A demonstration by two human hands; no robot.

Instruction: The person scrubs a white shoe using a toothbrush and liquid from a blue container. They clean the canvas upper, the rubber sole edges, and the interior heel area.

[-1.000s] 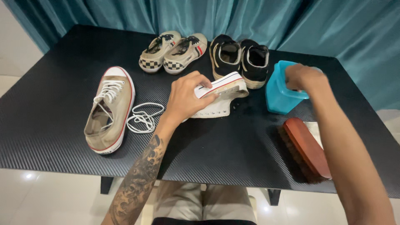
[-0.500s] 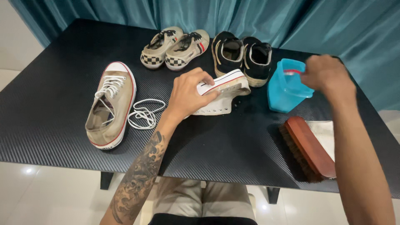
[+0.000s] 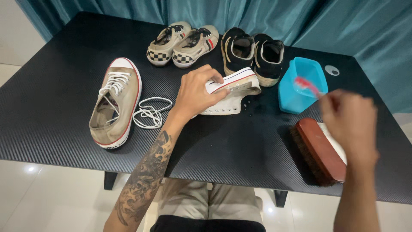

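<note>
A white canvas sneaker with a rubber sole edged in a red stripe lies tipped on its side near the middle of a black table with a fine carbon-weave texture, pinned there by the left hand, its fingers curled over the sole. The right hand, blurred, is closed around a small brush with a red head, raised just over a turquoise plastic tub of rounded-square shape. Below the tub rests a long wooden brush with dark bristles, lying partly on a white cloth. To the left sit a loose white lace and a worn beige canvas sneaker with a white toe cap. Along the far edge stand a pair of checkered beige shoes and a pair of black shoes, before a teal curtain.
</note>
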